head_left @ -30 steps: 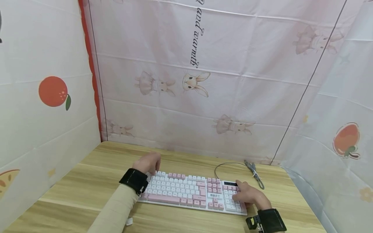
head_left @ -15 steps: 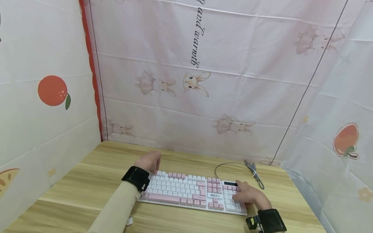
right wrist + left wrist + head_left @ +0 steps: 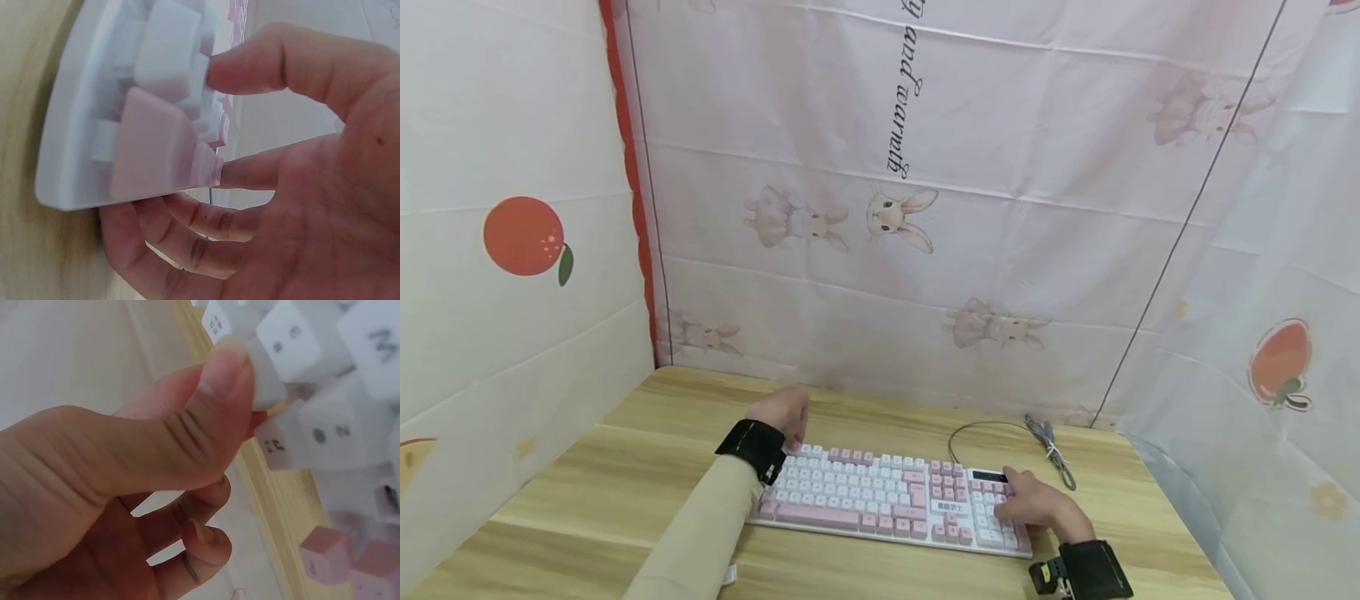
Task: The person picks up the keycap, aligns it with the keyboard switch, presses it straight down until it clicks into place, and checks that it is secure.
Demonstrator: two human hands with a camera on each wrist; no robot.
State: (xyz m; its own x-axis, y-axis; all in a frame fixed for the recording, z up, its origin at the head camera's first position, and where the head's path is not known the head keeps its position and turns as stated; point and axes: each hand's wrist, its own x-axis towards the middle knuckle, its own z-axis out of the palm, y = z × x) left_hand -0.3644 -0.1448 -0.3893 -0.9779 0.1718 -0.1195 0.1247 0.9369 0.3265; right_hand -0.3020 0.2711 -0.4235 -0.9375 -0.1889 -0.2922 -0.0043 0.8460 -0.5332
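Note:
A pink and white keyboard (image 3: 850, 492) lies on the wooden table, its keys facing up. At its far left corner is my left hand (image 3: 781, 414); in the left wrist view its thumb and forefinger pinch a white keycap (image 3: 267, 378) beside other white keys. The remaining fingers of that hand curl loosely below the thumb. My right hand (image 3: 1041, 504) grips the keyboard's right end. In the right wrist view, the thumb (image 3: 244, 74) rests on the keys while the other fingers wrap the side edge, next to a pink key (image 3: 150, 147).
A thin grey cable (image 3: 985, 424) leaves the back of the keyboard and ends in a tied bundle (image 3: 1051, 450). Near the left sleeve lies a small white piece (image 3: 730, 575). Printed fabric curtains (image 3: 850, 275) stand behind and at both sides of the table (image 3: 602, 500).
My left hand has shifted slightly up and away from the near edge of the keyboard. My right hand keeps its grip, and the head view has tilted a little.

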